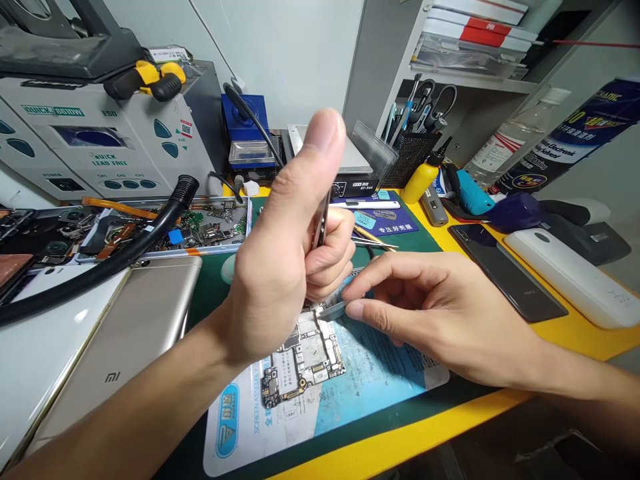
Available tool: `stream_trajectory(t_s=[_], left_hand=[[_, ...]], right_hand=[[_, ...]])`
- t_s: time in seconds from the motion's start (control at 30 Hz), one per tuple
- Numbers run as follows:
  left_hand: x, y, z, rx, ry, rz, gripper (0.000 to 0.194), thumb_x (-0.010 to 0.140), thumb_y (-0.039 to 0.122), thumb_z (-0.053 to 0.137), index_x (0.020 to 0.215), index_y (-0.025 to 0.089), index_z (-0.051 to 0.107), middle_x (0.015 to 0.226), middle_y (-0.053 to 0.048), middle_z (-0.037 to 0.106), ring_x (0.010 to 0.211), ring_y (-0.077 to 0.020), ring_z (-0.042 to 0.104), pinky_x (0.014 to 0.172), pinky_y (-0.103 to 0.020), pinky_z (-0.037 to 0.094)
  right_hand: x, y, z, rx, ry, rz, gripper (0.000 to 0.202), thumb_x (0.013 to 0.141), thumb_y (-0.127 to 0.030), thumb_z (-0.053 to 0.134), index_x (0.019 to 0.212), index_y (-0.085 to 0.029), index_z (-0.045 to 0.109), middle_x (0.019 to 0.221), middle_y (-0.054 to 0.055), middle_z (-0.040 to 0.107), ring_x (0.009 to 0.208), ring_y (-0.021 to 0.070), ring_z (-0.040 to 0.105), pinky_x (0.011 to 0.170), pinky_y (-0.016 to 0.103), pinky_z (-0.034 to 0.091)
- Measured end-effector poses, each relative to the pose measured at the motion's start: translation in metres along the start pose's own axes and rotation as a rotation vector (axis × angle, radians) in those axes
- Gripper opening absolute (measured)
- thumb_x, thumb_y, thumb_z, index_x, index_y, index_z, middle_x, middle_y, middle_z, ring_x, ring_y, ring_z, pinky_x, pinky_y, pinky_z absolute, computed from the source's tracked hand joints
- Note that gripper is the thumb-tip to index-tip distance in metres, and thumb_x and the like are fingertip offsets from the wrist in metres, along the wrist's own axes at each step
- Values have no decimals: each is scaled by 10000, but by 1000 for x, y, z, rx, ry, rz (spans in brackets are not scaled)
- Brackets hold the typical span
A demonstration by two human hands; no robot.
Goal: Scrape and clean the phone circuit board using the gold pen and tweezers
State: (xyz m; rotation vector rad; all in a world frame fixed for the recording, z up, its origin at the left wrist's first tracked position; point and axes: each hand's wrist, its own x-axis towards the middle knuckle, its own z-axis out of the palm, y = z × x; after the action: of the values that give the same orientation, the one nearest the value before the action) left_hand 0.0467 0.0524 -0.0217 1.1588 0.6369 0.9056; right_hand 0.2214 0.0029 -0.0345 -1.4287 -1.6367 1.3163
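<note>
Circuit board (316, 353): lies flat on the printed mat (390, 393), below both hands on my distant screen.
Left hand (273, 267): fingers curled into a fist round a slim dark tool (321, 223), thumb pointing up.
Right hand (430, 307): thumb and forefinger pinched on a thin grey tool (334, 311), whose end reaches the board's upper edge; with the fist crowding my view, I cannot tell whether it touches.
Station (135, 133): I read QUICK, ESD, LEAD FREE, POWER, AIR and CH1 (its small display (90, 137) is too dark for me).
Gold phone (135, 320): MI logo, beside a white device (55, 320).
Mat print: SCREEN ASSEMBL, partly covered, with Chinese characters alongside.
Black unit (361, 185): seems to say BY-940.
Red label (484, 31): OPEN, on a box above the shelf (480, 81).
Spray can (575, 133): blue and white, tilted in my view, near a clear bottle (515, 143).
Worktop: yellow table (370, 457) under a green mat (425, 407).
Room: pale wall (295, 47) behind, brightly lit.
</note>
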Motion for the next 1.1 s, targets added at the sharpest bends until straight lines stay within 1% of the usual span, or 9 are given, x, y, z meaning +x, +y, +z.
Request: stream_trajectory(t_s=[0.13,0.53,0.73,0.8,0.9,1.1], left_hand=[[0,-1,0,3,-1,-9,711,1016,720,304,515,223,217,457,39,168,387,-69,244,431,-311,214],[0,-4,0,-46,-22,-6,689,998,717,385,523,235,256,471,46,195,395,-69,249,429,-317,199],[1,-2,0,-42,-5,-12,669,1033,659,317,514,236,325,468,40,212,395,-82,261,432,-316,218],[0,-2,1,-38,-2,-16,668,1036,650,299,511,237,318,465,37,215,392,-84,264,428,-318,218],[0,-2,0,-32,-15,-22,675,1028,669,312,511,235,299,467,38,213,391,-81,268,425,-315,220],[2,-2,0,-32,-15,10,677,1030,667,335,514,228,353,471,45,207,399,-79,261,433,-308,218]], right_hand=[[0,1,0,-13,-2,-12,200,901,-330,782,923,-132,800,555,-30,544,492,75,396,427,199,295],[0,0,0,-49,10,-26,206,915,-341,766,923,-139,809,564,-22,562,492,79,397,424,206,295],[0,0,0,-42,6,-35,189,916,-322,775,917,-136,807,556,-35,540,495,72,391,425,197,293],[0,0,1,-44,7,-34,190,916,-322,777,917,-133,807,551,-38,536,489,68,390,421,194,294],[0,0,0,-37,-5,-32,171,916,-295,766,916,-128,806,552,-37,542,485,66,393,419,191,295],[-1,-1,0,-47,6,-30,200,915,-322,766,917,-127,805,564,-27,553,494,74,399,427,202,303]])
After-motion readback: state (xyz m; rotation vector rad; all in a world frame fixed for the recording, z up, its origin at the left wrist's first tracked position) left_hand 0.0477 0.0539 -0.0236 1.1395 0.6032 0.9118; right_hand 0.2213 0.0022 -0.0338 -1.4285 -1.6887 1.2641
